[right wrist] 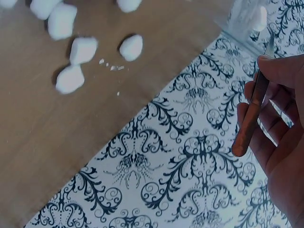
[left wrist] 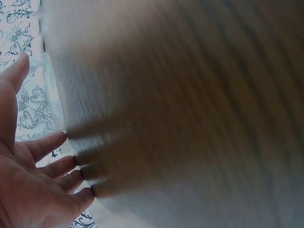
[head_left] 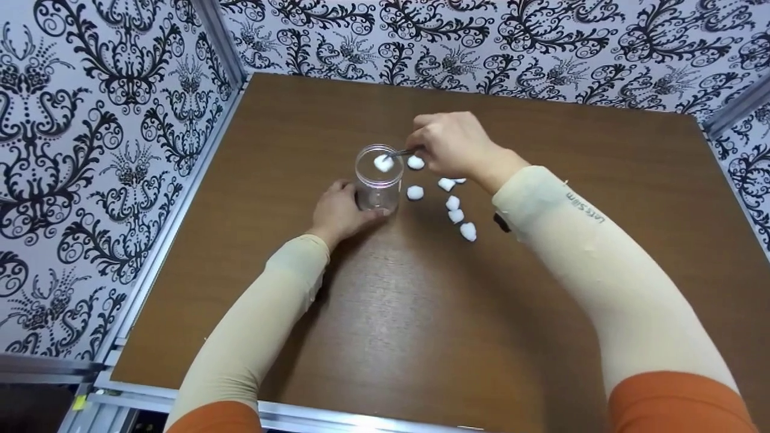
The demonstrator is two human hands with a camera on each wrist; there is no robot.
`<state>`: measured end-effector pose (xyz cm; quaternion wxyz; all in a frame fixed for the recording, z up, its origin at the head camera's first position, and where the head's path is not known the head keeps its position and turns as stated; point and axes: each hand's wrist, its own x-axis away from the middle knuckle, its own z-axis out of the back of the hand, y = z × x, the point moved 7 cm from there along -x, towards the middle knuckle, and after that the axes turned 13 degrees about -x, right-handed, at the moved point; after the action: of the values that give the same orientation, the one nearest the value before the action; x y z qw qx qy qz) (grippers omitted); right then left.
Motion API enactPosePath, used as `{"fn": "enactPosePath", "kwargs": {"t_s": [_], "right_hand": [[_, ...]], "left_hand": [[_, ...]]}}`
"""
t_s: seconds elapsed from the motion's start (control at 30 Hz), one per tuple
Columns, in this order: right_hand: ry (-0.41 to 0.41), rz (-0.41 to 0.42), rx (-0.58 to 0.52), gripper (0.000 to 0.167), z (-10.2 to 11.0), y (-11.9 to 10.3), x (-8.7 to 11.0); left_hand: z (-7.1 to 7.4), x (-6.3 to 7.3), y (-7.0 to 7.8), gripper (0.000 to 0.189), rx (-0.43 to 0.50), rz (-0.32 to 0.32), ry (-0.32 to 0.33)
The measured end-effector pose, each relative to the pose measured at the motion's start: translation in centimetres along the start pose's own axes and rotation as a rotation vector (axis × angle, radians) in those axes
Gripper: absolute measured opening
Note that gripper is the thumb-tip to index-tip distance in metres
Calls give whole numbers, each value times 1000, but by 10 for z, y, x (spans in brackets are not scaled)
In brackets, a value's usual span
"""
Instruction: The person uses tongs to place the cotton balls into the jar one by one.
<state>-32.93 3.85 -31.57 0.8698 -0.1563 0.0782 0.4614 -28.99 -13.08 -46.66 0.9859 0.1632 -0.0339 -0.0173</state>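
My left hand point(head_left: 341, 211) holds the clear jar point(head_left: 379, 195) low on its side, thumb in front. In the left wrist view the jar's see-through wall point(left wrist: 53, 95) shows between thumb and spread fingers, fingertips down at the brown tabletop. Above and right of the jar, my right hand point(head_left: 448, 141) pinches metal tweezers point(head_left: 402, 153) between thumb and fingers. Their tips meet a white cotton ball point(head_left: 383, 162) at the jar's open mouth. In the right wrist view the tweezers point(right wrist: 251, 111) slant up toward the jar point(right wrist: 242, 28), and the white ball point(right wrist: 260, 19) shows against it.
Several more white cotton balls lie right of the jar, one near its rim point(head_left: 415, 162), one beside it point(head_left: 415, 193) and one nearest me point(head_left: 468, 231). Small white crumbs point(right wrist: 114, 68) dot the brown table point(head_left: 385, 337). Patterned walls point(head_left: 451, 48) stand behind and left.
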Motion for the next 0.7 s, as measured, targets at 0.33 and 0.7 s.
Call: {"fn": "enactPosePath", "kwargs": {"t_s": [0.33, 0.7], "right_hand": [[-48, -2, 17, 15, -7, -2, 2], [-74, -28, -5, 21, 2, 2, 11]], "left_hand": [[-1, -1, 1, 91, -4, -15, 12], [-2, -2, -1, 90, 2, -1, 9]]}}
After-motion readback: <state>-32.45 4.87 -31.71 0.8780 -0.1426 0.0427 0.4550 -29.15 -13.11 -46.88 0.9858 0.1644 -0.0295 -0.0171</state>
